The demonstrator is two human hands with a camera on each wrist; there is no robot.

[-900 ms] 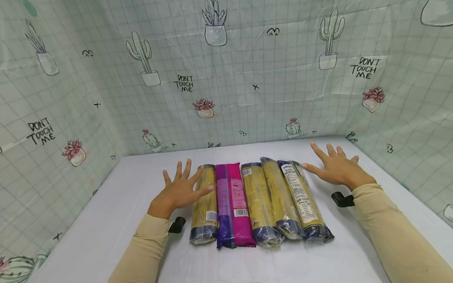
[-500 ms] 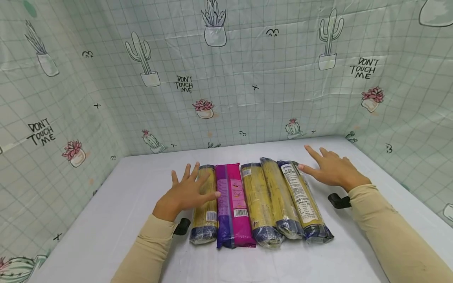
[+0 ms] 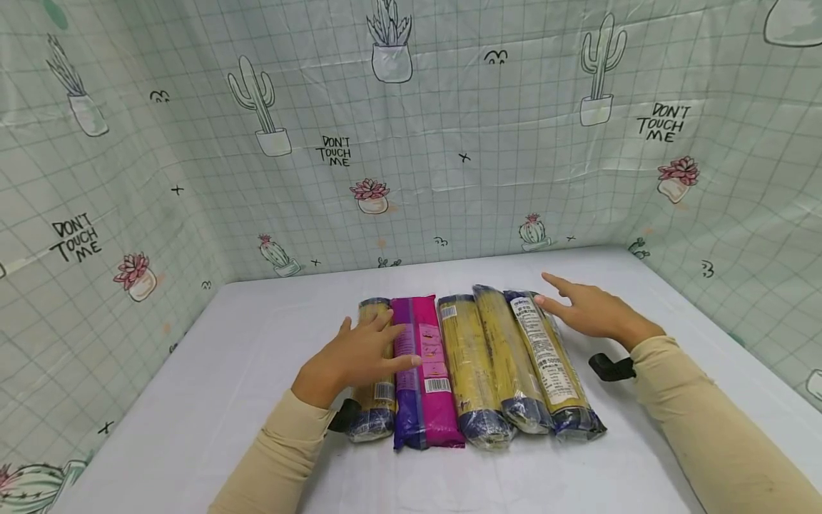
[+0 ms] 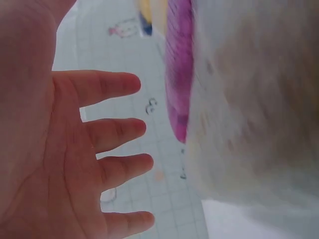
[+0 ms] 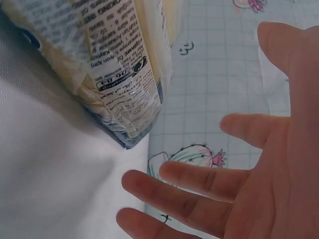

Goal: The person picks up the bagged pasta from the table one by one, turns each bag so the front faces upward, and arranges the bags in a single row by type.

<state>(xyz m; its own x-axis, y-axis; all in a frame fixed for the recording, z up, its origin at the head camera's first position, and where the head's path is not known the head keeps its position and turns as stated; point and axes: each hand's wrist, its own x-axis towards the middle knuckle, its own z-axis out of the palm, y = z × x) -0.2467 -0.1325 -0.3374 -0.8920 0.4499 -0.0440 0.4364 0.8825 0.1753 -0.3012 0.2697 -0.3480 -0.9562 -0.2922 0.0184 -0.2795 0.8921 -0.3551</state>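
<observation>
Several packs of spaghetti lie side by side on the white table. My left hand (image 3: 353, 360) is over the leftmost yellow pack (image 3: 382, 396), its thumb reaching across the pink and purple pack (image 3: 435, 350). In the left wrist view its straight fingers look apart from the blurred near pack (image 4: 254, 124). Two more yellow packs, one (image 3: 472, 364) and another (image 3: 514, 357), lie in the middle. To the right of the labelled pack (image 3: 546, 350) hovers my right hand (image 3: 594, 310), thumb near the pack's far end. The right wrist view shows a gap between its fingers and that pack (image 5: 119, 74).
White cloth covers the table (image 3: 212, 400). A grid-patterned curtain (image 3: 411, 143) with cactus drawings rises behind and along both sides. A black wrist mount (image 3: 611, 368) sits under the right wrist, another (image 3: 344, 415) beside the left.
My left hand has moved right, from beside the leftmost pack to over it and the pink pack's edge. My right hand has drifted left and slightly nearer, toward the labelled pack. The packs stay put.
</observation>
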